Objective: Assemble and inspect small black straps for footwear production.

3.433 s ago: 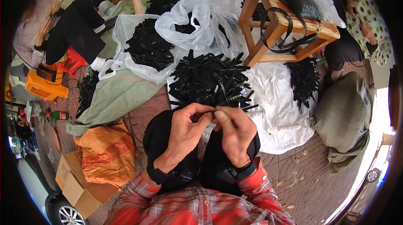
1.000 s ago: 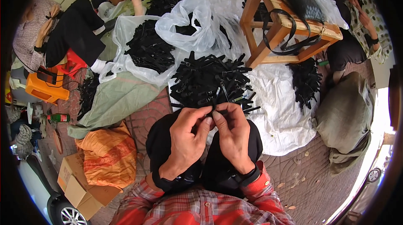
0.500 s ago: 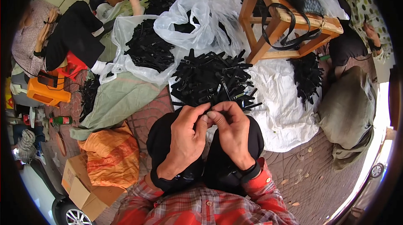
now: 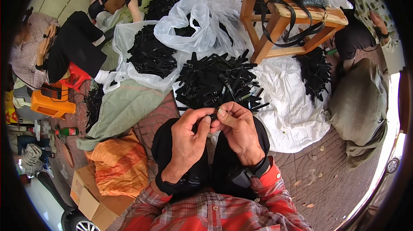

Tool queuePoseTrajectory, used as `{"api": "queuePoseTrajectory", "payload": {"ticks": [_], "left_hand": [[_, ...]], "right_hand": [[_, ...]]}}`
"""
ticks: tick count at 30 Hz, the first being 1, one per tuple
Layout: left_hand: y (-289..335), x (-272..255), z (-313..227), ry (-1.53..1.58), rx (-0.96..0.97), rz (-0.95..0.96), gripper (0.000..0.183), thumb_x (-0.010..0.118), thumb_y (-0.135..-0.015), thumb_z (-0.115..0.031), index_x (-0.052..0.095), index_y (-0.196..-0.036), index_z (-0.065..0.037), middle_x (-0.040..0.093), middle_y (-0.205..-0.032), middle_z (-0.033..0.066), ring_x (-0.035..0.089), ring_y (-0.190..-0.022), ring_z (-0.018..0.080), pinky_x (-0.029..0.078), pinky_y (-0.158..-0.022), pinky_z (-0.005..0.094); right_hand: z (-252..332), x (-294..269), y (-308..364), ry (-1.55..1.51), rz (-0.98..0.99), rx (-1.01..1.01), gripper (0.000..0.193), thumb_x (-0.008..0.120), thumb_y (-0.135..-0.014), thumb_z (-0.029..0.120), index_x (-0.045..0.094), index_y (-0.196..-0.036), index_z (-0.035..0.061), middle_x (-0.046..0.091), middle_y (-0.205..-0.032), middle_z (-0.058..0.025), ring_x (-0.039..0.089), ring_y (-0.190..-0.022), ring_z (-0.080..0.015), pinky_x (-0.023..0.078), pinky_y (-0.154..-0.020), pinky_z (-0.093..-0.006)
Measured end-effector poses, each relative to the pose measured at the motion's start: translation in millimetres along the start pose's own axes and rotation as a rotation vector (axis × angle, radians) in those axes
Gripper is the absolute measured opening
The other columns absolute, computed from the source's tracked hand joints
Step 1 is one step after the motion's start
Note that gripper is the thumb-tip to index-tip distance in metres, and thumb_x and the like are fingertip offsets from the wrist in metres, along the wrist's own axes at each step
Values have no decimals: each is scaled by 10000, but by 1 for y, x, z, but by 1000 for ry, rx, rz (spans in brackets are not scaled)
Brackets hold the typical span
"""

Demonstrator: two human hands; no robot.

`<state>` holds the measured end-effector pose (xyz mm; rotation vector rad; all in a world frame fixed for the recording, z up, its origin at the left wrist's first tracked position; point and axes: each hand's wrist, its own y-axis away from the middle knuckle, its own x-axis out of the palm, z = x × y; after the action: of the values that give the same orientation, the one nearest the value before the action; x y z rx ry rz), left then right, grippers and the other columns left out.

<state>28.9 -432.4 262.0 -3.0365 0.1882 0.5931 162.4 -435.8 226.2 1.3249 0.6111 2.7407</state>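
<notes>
My left hand [image 4: 189, 138] and my right hand [image 4: 238, 132] meet above my knees, thumbs and forefingers pinched together. Between the fingertips shows a small black piece [image 4: 214, 117], mostly covered, so its kind cannot be made out. Just beyond the fingers lies a heap of black, narrow, clip-like pieces [image 4: 215, 78], some with shiny metallic parts, spread on a white woven sheet [image 4: 279, 102].
A clear plastic bag [image 4: 189, 28] and more black heaps [image 4: 150, 52] lie farther off. A wooden stool [image 4: 275, 37] with a black bag stands far right, near a grey-green sack [image 4: 359, 102]. An orange sack [image 4: 118, 164] and cardboard box [image 4: 92, 196] sit at left. Other people sit around.
My fingertips have shifted around the small black piece; the right thumb has turned upward and more of the piece shows. The whole view has tilted slightly.
</notes>
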Motion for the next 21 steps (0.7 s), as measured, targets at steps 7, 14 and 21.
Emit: {"api": "queuePoseTrajectory", "payload": {"ticks": [7,14,21], "left_hand": [[-2,-4,1,49,-73,68,155,558,-859,-37,633,-994,-16,609,-820,57,556,-671,79,441,-582,211],[-3,-6,2,98,-48,108,146,564,-866,-43,633,-992,-11,638,-838,57,574,-689,66,450,-590,201],[-4,-6,-1,107,-88,129,137,581,-865,-53,630,-984,-6,653,-786,48,600,-691,66,471,-596,199]], "right_hand": [[-1,-5,-2,-85,43,30,103,592,-867,86,577,-886,-14,620,-707,-87,625,-608,-163,544,-591,-276],[1,-8,-2,-157,63,77,90,587,-868,81,582,-876,-9,621,-716,-86,626,-612,-161,549,-594,-282],[2,-7,1,-130,48,62,82,591,-863,70,583,-879,-10,622,-726,-91,632,-607,-175,553,-594,-284]]}}
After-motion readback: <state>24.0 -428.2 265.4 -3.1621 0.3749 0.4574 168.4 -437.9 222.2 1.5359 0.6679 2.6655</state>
